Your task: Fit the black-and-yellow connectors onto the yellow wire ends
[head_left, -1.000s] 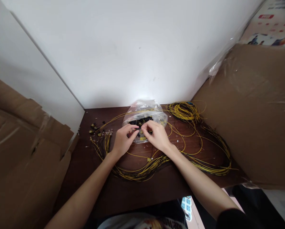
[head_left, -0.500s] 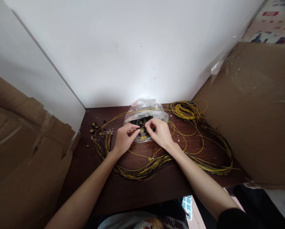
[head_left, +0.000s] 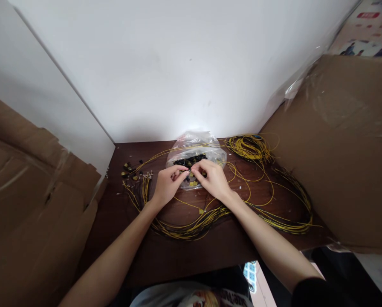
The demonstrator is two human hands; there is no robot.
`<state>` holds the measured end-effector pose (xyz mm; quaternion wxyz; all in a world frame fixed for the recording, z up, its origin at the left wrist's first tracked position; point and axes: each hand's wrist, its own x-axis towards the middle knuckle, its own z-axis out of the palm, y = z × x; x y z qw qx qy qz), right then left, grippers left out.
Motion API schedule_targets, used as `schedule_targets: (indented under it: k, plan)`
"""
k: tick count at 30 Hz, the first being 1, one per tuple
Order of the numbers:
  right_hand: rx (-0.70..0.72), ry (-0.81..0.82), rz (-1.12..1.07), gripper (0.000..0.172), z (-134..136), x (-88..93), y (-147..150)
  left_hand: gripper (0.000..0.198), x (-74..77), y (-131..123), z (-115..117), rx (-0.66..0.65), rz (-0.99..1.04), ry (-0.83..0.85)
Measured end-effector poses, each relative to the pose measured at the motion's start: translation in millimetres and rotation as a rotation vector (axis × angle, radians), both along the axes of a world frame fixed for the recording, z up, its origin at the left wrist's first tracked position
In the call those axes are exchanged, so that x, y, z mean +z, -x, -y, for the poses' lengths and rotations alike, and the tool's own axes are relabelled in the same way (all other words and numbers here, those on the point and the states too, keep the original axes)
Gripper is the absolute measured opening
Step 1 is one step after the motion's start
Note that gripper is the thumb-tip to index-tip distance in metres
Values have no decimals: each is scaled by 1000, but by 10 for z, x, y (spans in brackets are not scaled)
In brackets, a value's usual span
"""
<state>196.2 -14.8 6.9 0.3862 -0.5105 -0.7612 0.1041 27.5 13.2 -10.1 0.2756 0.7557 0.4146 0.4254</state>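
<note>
My left hand (head_left: 169, 184) is closed in a pinch on a thin wire (head_left: 182, 171), of which only a short piece shows by the fingertips. Its thumb and forefinger nearly meet those of my right hand (head_left: 210, 179), which pinch something too small and too covered to make out. Both hands hover over the front of a clear plastic bag (head_left: 195, 138). In the bag's mouth lie many small black connectors (head_left: 191, 160) and a few yellow connectors (head_left: 194, 183).
A bundle of yellow and black wires (head_left: 191, 232) curves across the brown table (head_left: 184, 256) below my hands. A coil of yellow wire (head_left: 247, 147) lies at the back right. Wire ends with small connectors (head_left: 127, 166) sit left. Cardboard boxes (head_left: 344, 149) stand at both sides.
My right hand has moved slightly left, and its fingertips are now closer to those of my left hand. The bag and wires lie as before.
</note>
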Motion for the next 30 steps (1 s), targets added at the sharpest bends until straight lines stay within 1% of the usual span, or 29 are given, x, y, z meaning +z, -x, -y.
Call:
schedule_targets:
  k: [5,11,14,18,25,30]
  plan:
    - [-47,0,-6,12,-7,7,-29,19,-35,15,-23,13,4,27]
    - [-89,-1,-19,12,-10,5,-42,25,-128,15,-59,-44,107,123]
    - [-75,-10,-29,12,-13,-5,-35,24,-146,17,-66,-53,124,160]
    - [-6,-2,-15,11,-13,-22,-21,24,-140,19,-70,-60,138,178]
    - [10,11,14,12,-8,-39,-4,25,-122,15,-66,-58,60,146]
    - [3,14,13,12,-11,-43,-4,25,-78,13,-38,-50,-44,106]
